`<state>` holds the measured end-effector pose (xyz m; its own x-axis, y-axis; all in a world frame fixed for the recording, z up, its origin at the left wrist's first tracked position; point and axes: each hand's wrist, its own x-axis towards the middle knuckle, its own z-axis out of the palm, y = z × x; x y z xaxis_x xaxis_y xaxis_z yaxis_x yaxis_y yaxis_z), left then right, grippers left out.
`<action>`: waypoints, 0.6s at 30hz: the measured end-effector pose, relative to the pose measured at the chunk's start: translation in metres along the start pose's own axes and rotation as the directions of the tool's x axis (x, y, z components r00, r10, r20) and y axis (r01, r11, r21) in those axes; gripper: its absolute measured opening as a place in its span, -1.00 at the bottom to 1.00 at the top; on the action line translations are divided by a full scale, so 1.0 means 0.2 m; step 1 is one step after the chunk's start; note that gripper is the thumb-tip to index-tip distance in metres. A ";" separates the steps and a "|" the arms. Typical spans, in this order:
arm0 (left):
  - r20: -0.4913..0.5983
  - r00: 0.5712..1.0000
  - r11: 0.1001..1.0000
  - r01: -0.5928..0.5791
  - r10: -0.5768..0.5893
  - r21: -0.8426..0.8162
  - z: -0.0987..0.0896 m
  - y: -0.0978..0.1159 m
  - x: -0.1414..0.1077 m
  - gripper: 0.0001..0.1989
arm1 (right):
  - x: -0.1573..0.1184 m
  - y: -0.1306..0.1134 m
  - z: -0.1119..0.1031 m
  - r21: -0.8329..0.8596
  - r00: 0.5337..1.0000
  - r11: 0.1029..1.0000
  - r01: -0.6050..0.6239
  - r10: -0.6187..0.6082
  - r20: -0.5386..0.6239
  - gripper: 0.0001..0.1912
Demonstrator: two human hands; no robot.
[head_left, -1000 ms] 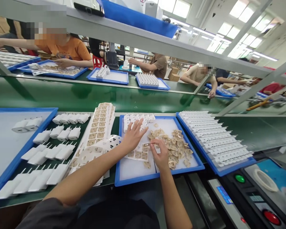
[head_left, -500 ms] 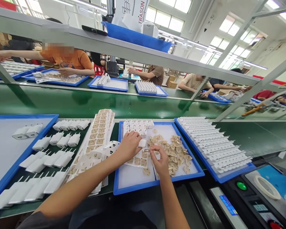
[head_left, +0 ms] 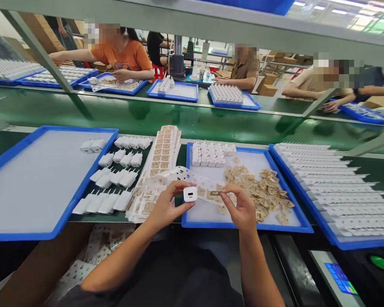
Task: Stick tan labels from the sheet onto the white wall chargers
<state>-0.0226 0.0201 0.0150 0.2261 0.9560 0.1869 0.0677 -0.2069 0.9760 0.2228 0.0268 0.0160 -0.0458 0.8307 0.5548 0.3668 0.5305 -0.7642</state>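
My left hand [head_left: 170, 204] is closed on a white USB charger [head_left: 190, 194], its port face turned toward me. Between the thumb and forefinger of my right hand [head_left: 241, 207] is a small tan sticker with slots [head_left: 215, 193], a little to the right of the charger and apart from it. Both hands are over a blue-rimmed tray [head_left: 243, 229]. Inside the tray are a block of white chargers [head_left: 208, 154] at the back left and a heap of loose tan pieces [head_left: 270, 194] at the right. A partly peeled clear sheet [head_left: 179, 172] lies by my left hand.
Left of the hands are sticker sheets [head_left: 162, 155], rows of chargers [head_left: 110, 200] and a white tray [head_left: 51, 179] with two chargers. Rows of white chargers fill a tray [head_left: 336, 192] at right. A metal rail [head_left: 192, 30] crosses above. Co-workers sit across the green belt [head_left: 185, 121].
My left hand has drawn the charger toward me, and its port face now shows. My right hand still pinches the sticker. The camera view has tilted down and turned left.
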 end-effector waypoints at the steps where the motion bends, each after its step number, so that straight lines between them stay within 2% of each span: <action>1: -0.005 1.000 1.000 -0.013 0.013 0.002 0.00 0.01 -0.01 -0.64 | -0.02 -0.05 0.02 0.072 1.000 0.997 -0.017 0.015 0.024 -0.90; 4: -0.018 0.999 0.999 -0.038 0.038 0.020 0.01 0.02 -0.02 -0.64 | -0.06 -0.19 0.11 0.266 0.995 0.960 -0.084 0.065 0.081 -0.90; 7: -0.030 0.999 0.998 -0.035 0.037 0.059 0.03 0.02 -0.03 -0.63 | -0.10 -0.27 0.19 0.381 0.982 0.913 -0.143 0.083 0.170 -0.96; 10: -0.033 0.999 0.991 -0.016 0.020 0.130 0.04 0.02 -0.04 -0.65 | -0.10 -0.28 0.24 0.383 0.970 0.906 -0.180 0.100 0.220 -0.98; 13: -0.021 0.999 0.984 -0.028 0.032 0.174 0.04 0.04 -0.04 -0.60 | -0.10 -0.26 0.26 0.379 0.969 0.899 -0.222 0.159 0.191 -0.98; 15: 0.014 0.999 0.980 -0.044 0.042 0.196 0.03 0.05 -0.04 -0.53 | -0.09 -0.24 0.26 0.401 0.963 0.878 -0.262 0.212 0.167 -0.97; 18: 0.056 0.996 0.972 -0.074 0.063 0.221 0.02 0.04 -0.04 -0.54 | -0.09 -0.23 0.25 0.467 0.943 0.819 -0.334 0.283 0.178 -0.97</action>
<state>-0.0203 0.0090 0.0209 0.2843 0.9277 0.2419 0.2636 -0.3182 0.9106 0.1603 -0.0040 0.0246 -0.1044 0.9630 0.2485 -0.1183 0.2361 -0.9645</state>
